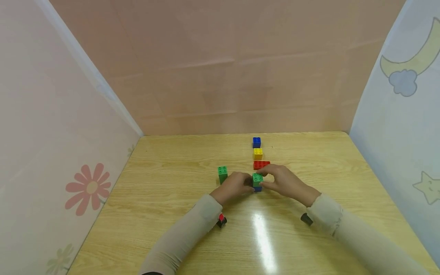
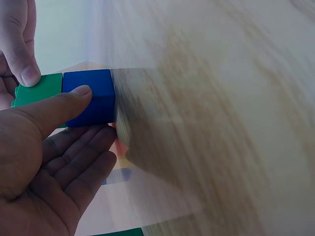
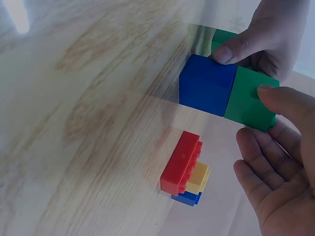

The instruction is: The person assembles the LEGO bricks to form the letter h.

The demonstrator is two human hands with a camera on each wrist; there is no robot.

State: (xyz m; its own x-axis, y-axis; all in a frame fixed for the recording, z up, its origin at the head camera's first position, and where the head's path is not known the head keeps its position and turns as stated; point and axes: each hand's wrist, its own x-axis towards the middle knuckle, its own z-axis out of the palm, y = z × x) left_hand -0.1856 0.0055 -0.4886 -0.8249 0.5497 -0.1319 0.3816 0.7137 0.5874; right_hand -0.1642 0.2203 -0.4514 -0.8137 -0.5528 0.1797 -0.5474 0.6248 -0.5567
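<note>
Left hand (image 1: 235,187) pinches the bottom blue block (image 3: 204,86), and the right hand (image 1: 283,182) pinches the green block (image 1: 257,180) that sits on top of it. These two are around the middle of the desk (image 1: 165,183). Just left of the hands is a tall green piece (image 1: 222,175). Farther away, a long red block (image 1: 261,165), a yellow block (image 1: 258,154) and a small blue block (image 1: 256,142) make a line.

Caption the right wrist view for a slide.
Right hand grips a green brick, left hand the blue brick beneath; a red brick lies nearby.
</note>
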